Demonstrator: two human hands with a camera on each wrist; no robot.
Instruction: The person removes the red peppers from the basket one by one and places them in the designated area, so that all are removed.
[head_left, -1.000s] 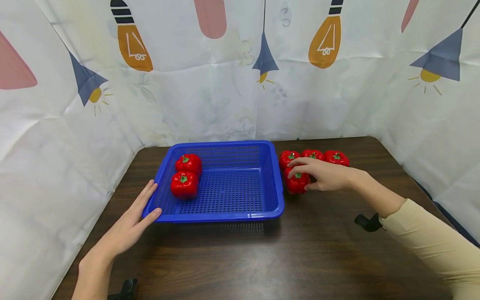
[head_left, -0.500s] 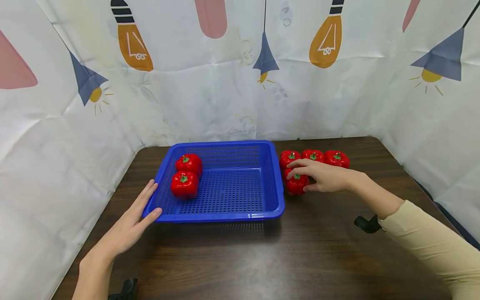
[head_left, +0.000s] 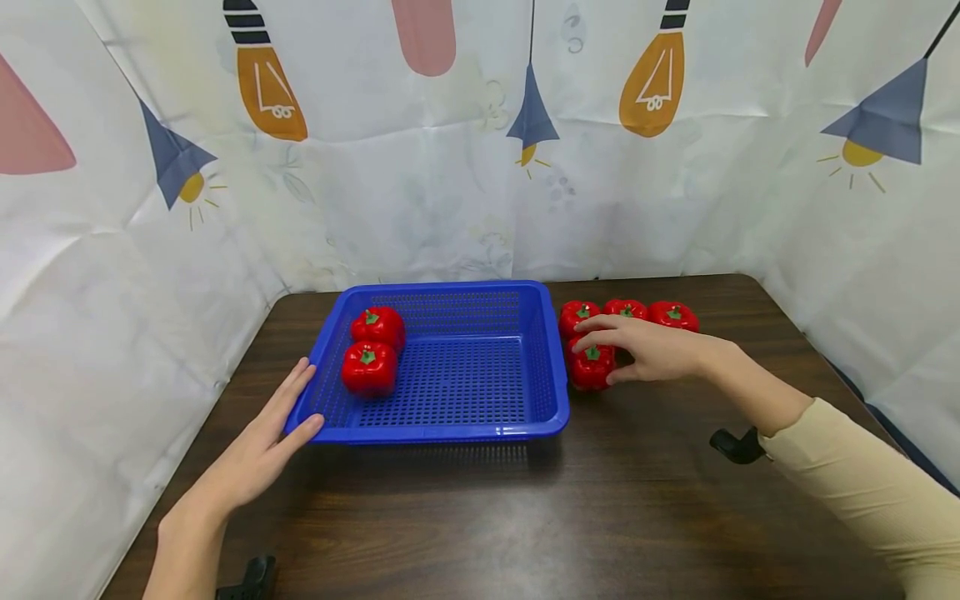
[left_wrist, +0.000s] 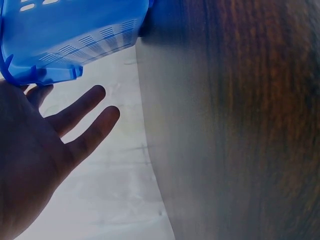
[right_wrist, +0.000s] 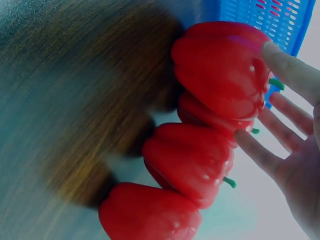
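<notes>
My left hand (head_left: 258, 454) lies along the left side of a blue plastic basket (head_left: 450, 433), fingers extended outside its wall and thumb at the rim's front corner. Two red bell peppers with green stems stand inside at the left, a front one (head_left: 368, 371) and a back one (head_left: 384, 323). Right of the basket, my right hand (head_left: 652, 348) holds the front red bell pepper (head_left: 590, 369) between thumb and fingers. In the right wrist view the thumb lies against this pepper (right_wrist: 220, 70), while the other fingers reach along its stem side.
Behind the held pepper, three more red bell peppers, including a right-hand one (head_left: 673, 315), stand in a row on the dark wooden table (head_left: 480, 525). A white patterned cloth (head_left: 420, 200) surrounds the table at the back and sides.
The pepper at my right hand has shifted very slightly left and toward me. My left hand and the basket have stayed in place.
</notes>
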